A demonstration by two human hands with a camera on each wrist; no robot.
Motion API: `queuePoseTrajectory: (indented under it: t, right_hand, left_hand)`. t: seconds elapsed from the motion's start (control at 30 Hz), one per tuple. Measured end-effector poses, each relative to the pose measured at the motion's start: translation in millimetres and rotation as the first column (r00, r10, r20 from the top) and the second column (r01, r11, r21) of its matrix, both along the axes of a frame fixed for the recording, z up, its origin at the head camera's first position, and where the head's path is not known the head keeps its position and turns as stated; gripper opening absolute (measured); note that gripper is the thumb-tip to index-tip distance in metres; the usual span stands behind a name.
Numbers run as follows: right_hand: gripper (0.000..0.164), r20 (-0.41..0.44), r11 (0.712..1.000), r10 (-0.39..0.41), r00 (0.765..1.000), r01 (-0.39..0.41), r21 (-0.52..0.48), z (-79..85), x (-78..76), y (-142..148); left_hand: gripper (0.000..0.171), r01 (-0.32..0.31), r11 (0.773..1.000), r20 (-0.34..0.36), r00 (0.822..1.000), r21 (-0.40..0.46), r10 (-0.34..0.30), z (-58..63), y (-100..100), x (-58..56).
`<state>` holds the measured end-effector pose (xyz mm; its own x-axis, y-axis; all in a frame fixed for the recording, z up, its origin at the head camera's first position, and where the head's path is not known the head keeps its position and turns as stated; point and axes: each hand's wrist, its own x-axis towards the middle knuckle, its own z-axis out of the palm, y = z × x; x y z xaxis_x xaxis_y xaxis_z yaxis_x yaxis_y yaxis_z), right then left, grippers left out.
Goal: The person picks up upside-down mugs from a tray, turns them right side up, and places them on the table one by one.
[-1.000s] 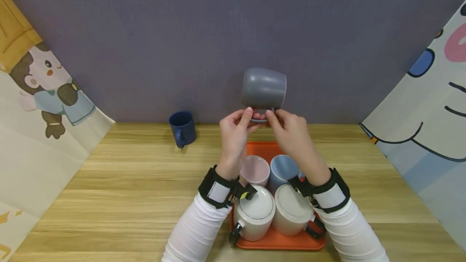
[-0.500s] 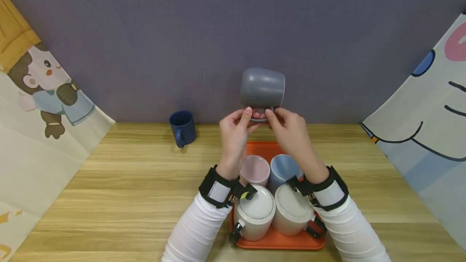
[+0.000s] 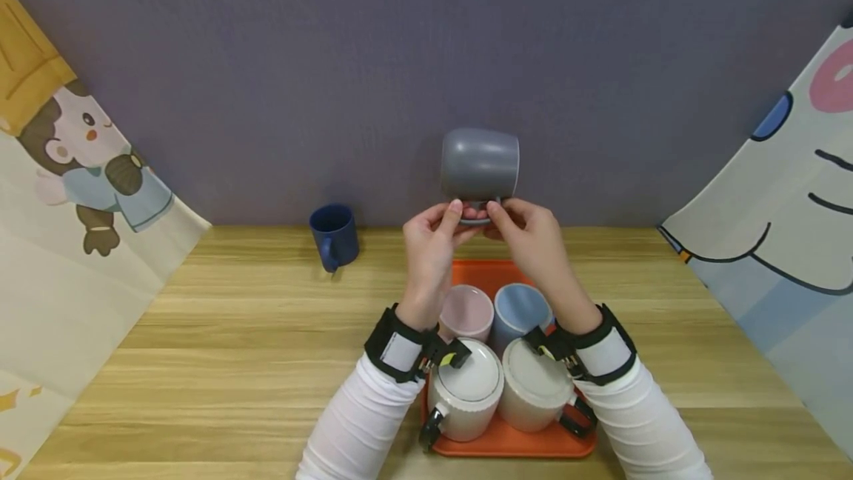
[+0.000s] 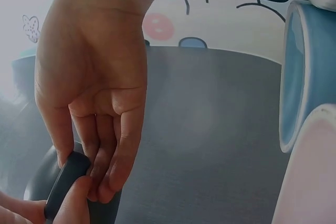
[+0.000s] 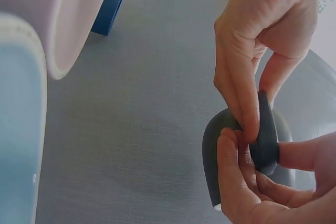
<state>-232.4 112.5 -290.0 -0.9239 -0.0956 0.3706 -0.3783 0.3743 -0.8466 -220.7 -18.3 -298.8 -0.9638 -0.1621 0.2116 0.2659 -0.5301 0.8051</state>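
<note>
A grey mug [image 3: 480,163] is held up on its side above the back of the table, its handle [image 3: 474,221] turned down toward me and its mouth facing right. My left hand [image 3: 429,254] pinches the handle from the left between thumb and fingers. From the right, my right hand [image 3: 535,243] pinches the same handle. In the left wrist view the left hand's [image 4: 97,72] thumb and fingers meet the dark handle [image 4: 67,184]. The right wrist view has both hands at the handle [image 5: 265,137], with the mug body [image 5: 212,156] behind it.
An orange tray [image 3: 489,272] lies under my forearms. On it stand a pink cup [image 3: 466,310], a blue cup [image 3: 523,310] and two white mugs with black handles, one left [image 3: 469,384] and one right [image 3: 533,384]. A navy mug [image 3: 335,235] stands at the back left.
The grey mug has shifted very slightly left and down in the head view, still held by its handle in both hands. The other cups have not moved.
</note>
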Motion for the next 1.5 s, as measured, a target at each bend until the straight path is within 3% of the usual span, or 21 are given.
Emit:
queuePoseTrajectory:
  t: [0.4, 0.67, 0.87, 1.03, 1.2, 1.37, 1.5]
  right_hand:
    - [0.038, 0.104, 0.984, 0.071, 0.992, -0.053, -0.170, 1.4, -0.5, -0.7]
    - [0.038, 0.102, 0.985, 0.070, 0.992, -0.052, -0.167, 2.7, 1.1, -1.4]
    - [0.038, 0.084, 0.979, 0.070, 0.994, -0.052, -0.195, 3.4, -0.8, -2.4]
    - [0.039, 0.108, 0.962, 0.121, 0.987, -0.090, -0.256, 4.2, -0.2, -3.1]
    - [0.038, 0.166, 0.913, 0.196, 0.966, -0.118, -0.390, 5.7, 0.8, -5.5]
    - [0.026, 0.203, 0.819, 0.254, 0.946, -0.098, -0.566, 7.0, 0.0, -11.9]
    - [0.027, 0.237, 0.794, 0.258, 0.937, -0.066, -0.604, 9.1, -1.2, -15.8]
  left_hand:
    - [0.026, 0.004, 0.999, -0.012, 1.000, -0.050, -0.005, 0.1, -3.0, 0.3]
    - [0.024, -0.024, 0.988, 0.019, 0.999, -0.154, 0.027, -0.9, -6.9, 0.9]
    - [0.023, -0.078, 0.966, 0.052, 0.994, -0.247, 0.094, -0.3, -8.6, -0.2]
    - [0.023, -0.077, 0.964, 0.045, 0.995, -0.254, 0.091, -0.3, -9.0, -0.2]
    - [0.024, -0.056, 0.965, 0.053, 0.996, -0.255, 0.072, -0.4, -8.9, 0.8]
    - [0.024, -0.021, 0.974, 0.059, 0.998, -0.225, 0.036, -0.7, -9.3, -0.7]
    - [0.024, -0.001, 0.977, 0.080, 0.997, -0.211, 0.019, 0.1, -10.6, -2.4]
